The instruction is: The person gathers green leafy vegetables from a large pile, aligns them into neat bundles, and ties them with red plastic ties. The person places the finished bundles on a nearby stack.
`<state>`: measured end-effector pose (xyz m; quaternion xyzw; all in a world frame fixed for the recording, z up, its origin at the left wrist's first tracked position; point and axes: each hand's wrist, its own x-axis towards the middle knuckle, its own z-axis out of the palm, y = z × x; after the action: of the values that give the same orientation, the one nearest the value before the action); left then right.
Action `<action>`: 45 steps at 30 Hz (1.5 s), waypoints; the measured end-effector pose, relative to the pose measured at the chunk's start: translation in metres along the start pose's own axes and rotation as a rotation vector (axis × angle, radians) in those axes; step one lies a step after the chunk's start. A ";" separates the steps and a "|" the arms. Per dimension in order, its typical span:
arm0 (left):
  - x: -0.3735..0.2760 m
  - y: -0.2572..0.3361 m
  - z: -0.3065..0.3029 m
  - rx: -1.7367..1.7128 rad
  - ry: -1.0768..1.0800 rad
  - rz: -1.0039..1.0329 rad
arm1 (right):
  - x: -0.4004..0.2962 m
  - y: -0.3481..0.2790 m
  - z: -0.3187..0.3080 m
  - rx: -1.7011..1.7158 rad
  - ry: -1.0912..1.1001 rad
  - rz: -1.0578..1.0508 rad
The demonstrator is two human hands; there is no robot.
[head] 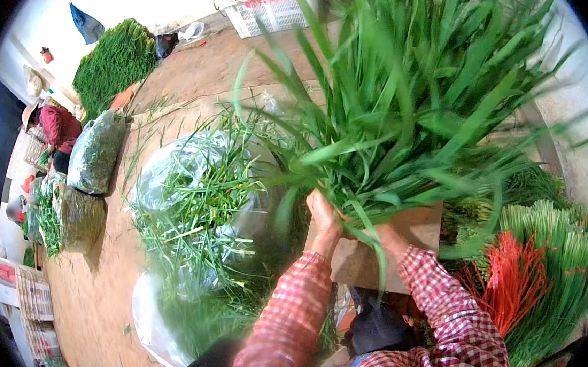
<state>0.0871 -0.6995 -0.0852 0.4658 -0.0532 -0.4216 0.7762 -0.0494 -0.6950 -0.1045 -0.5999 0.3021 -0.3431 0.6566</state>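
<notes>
My left hand (323, 215) is closed around the lower part of a large bunch of long, flat green leaves (397, 101), which look like garlic chives. The bunch fans up and away to the right, its edges blurred. An orange-red tie (341, 216) shows beside my left hand. My right hand (386, 234) is at the bunch's underside, its fingers hidden by leaves. Below both hands is a brown board (359, 264). To the right, red plastic tie strips (515, 279) lie across tied bunches of green stalks (567, 248).
Left of me, loose leaf trimmings (206, 196) heap over clear plastic bags (167, 168). Full bags (94, 153) stand farther left near a person in a hat (58, 125). A green pile (115, 60) leans at the wall; white crates (271, 10) are stacked at the back.
</notes>
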 end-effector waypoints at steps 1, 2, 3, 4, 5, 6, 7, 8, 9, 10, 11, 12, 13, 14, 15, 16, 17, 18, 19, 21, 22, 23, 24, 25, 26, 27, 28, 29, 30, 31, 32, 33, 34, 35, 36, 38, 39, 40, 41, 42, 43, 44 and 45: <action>0.011 -0.015 -0.013 0.037 -0.004 -0.017 | 0.001 0.012 0.000 0.169 0.038 0.074; 0.008 -0.003 -0.001 0.154 -0.010 0.016 | 0.001 0.025 -0.001 0.386 0.072 0.160; -0.004 0.007 0.006 0.274 -0.003 0.034 | 0.005 0.025 -0.002 0.489 0.077 0.212; -0.004 0.007 0.002 0.328 -0.071 0.082 | -0.002 0.023 -0.004 0.248 0.065 0.136; -0.002 0.005 -0.005 0.382 -0.140 0.130 | -0.010 0.021 -0.003 0.097 0.051 0.060; -0.002 0.006 -0.011 0.436 -0.207 0.176 | -0.015 0.014 -0.001 -0.054 0.044 -0.022; -0.017 0.017 -0.003 0.432 -0.238 0.119 | -0.022 0.010 0.003 -0.115 0.046 -0.095; -0.035 0.030 0.004 0.428 -0.269 0.063 | -0.027 0.004 0.008 -0.178 0.047 -0.168; -0.053 0.045 0.011 0.419 -0.294 0.008 | -0.035 -0.004 0.015 -0.244 0.040 -0.239; -0.061 0.050 0.012 0.393 -0.312 -0.052 | -0.043 -0.015 0.021 -0.137 -0.004 -0.062; -0.067 0.060 0.007 0.589 -0.432 -0.052 | -0.049 -0.021 0.028 -0.027 -0.046 0.114; -0.071 0.062 0.006 0.631 -0.477 -0.062 | -0.053 -0.017 0.037 0.048 0.020 0.057; -0.073 0.065 0.003 0.675 -0.513 -0.063 | -0.057 -0.008 0.051 0.127 0.076 -0.006; -0.066 0.066 0.000 0.764 -0.584 -0.150 | -0.060 0.002 0.057 0.205 0.132 -0.069; -0.057 0.063 -0.005 0.816 -0.643 -0.129 | -0.063 0.012 0.060 0.369 0.046 0.079; -0.046 0.055 -0.008 0.874 -0.708 -0.102 | -0.064 0.021 0.058 0.537 -0.040 0.216; -0.036 0.048 -0.010 0.932 -0.775 -0.075 | -0.065 0.030 0.055 0.703 -0.128 0.354; -0.026 0.044 -0.011 0.967 -0.779 -0.135 | -0.066 0.037 0.048 0.732 -0.366 0.438; -0.024 0.045 -0.015 0.917 -0.733 -0.171 | -0.065 0.018 0.043 0.447 -0.265 0.585; -0.024 0.046 -0.026 0.818 -0.631 -0.252 | -0.063 -0.051 0.018 0.090 -0.575 0.688; -0.027 0.050 -0.027 0.718 -0.654 -0.297 | -0.059 -0.063 0.009 -0.034 -0.425 0.522; -0.025 0.046 -0.035 0.635 -0.683 -0.256 | -0.053 -0.072 0.003 -0.163 -0.280 0.356; -0.031 0.049 -0.030 0.579 -0.679 -0.277 | -0.041 -0.082 0.002 -0.278 -0.083 0.116; -0.038 0.054 -0.025 0.527 -0.671 -0.293 | -0.027 -0.090 0.005 -0.388 0.108 -0.131; -0.038 0.052 -0.026 0.570 -0.614 -0.241 | -0.012 -0.088 0.007 -0.521 0.088 -0.214; -0.036 0.047 -0.027 0.592 -0.637 -0.230 | 0.000 -0.081 0.008 -0.657 0.075 -0.292; -0.033 0.043 -0.031 0.620 -0.650 -0.221 | 0.007 -0.072 0.012 -0.783 0.053 -0.368; -0.031 0.040 -0.034 0.647 -0.662 -0.212 | 0.009 -0.066 0.017 -0.823 0.037 -0.356; -0.033 0.043 -0.030 0.664 -0.653 -0.228 | 0.012 -0.061 0.023 -0.863 0.019 -0.348; -0.032 0.043 -0.031 0.667 -0.660 -0.229 | 0.014 -0.057 0.028 -0.904 0.001 -0.341; -0.030 0.043 -0.033 0.669 -0.670 -0.230 | 0.018 -0.052 0.031 -0.900 0.013 -0.319; -0.030 0.046 -0.030 0.669 -0.680 -0.222 | 0.020 -0.052 0.031 -0.823 0.026 -0.284; -0.035 0.052 -0.028 0.608 -0.703 -0.259 | 0.021 -0.052 0.032 -0.746 0.041 -0.249; -0.037 0.055 -0.026 0.601 -0.678 -0.257 | 0.023 -0.053 0.032 -0.668 0.056 -0.214; -0.038 0.057 -0.022 0.589 -0.664 -0.254 | 0.025 -0.054 0.025 -0.491 0.051 -0.143; -0.040 0.062 -0.020 0.739 -0.714 -0.231 | 0.023 -0.059 0.011 -0.166 0.028 0.023; -0.043 0.057 -0.014 0.957 -0.812 0.126 | 0.019 -0.062 0.007 -0.020 0.010 0.124; -0.051 0.057 -0.014 1.370 -0.840 0.133 | 0.016 -0.064 0.003 0.034 -0.011 0.186; -0.064 0.056 -0.013 1.785 -0.845 0.143 | 0.013 -0.067 -0.001 0.090 -0.030 0.247; -0.079 0.046 -0.011 1.956 -0.789 0.283 | 0.009 -0.071 -0.004 0.146 -0.052 0.305; -0.088 0.031 -0.019 1.993 -0.717 0.484 | 0.004 -0.073 -0.004 0.131 -0.062 0.277; -0.093 0.021 -0.025 2.024 -0.680 0.523 | 0.000 -0.074 -0.002 0.116 -0.071 0.249; -0.099 0.014 -0.026 2.050 -0.653 0.566 | -0.006 -0.075 0.001 0.098 -0.069 0.223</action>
<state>0.0452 -0.6092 -0.0582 0.7244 -0.6825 -0.0884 0.0408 -0.0591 -0.6928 -0.0298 -0.5414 0.3270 -0.2614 0.7291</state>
